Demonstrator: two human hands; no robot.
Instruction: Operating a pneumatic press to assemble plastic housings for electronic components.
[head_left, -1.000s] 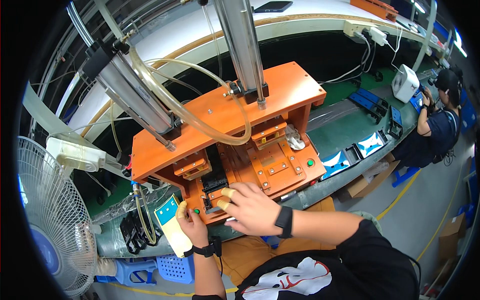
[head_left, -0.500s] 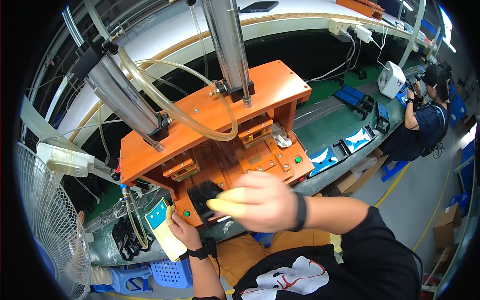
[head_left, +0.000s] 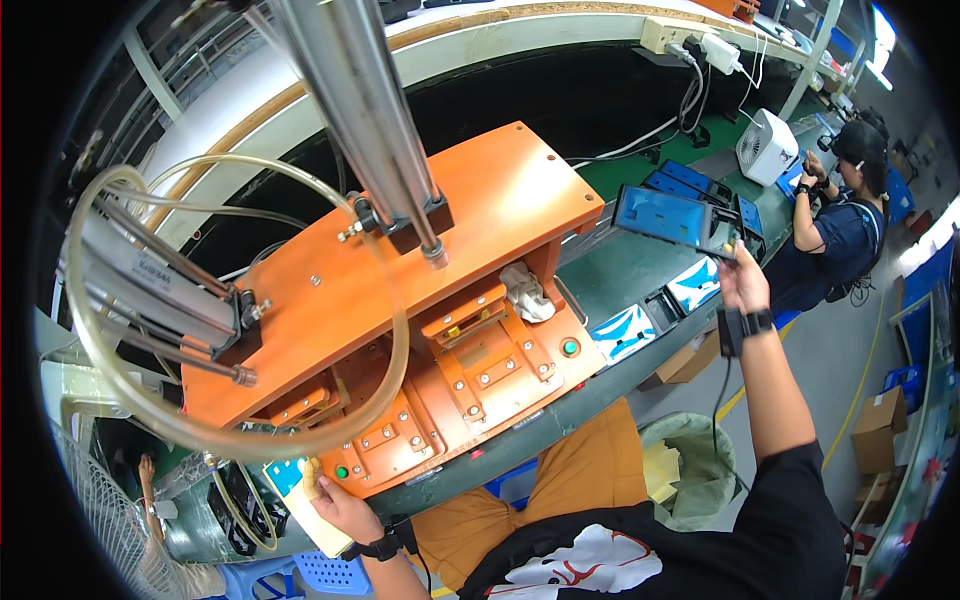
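Note:
My right hand (head_left: 743,285) is stretched out to the right, closed on the near corner of a black-framed panel (head_left: 658,215) with a blue face. The panel is tilted above the green bench, close to similar blue-faced panels. At the lower left, my left hand (head_left: 345,515) grips the edge of a pale yellow sheet (head_left: 318,522) with blue pieces on it; a yellowish finger cover shows on a fingertip. Between the hands stands an orange press (head_left: 400,270), its lower plate bearing bolted fixtures and green buttons.
Clear hoses (head_left: 400,340) and metal cylinders (head_left: 350,100) rise from the press. Blue-and-white panels (head_left: 623,332) lie along the bench, with a white fan (head_left: 768,147) beyond. A co-worker (head_left: 845,210) stands at the right. A lined bin (head_left: 690,490) is by my knee.
My right hand has swung from in front of the press out to the right, carrying the black-framed panel. My left hand keeps the yellow sheet. The whole view has shifted.

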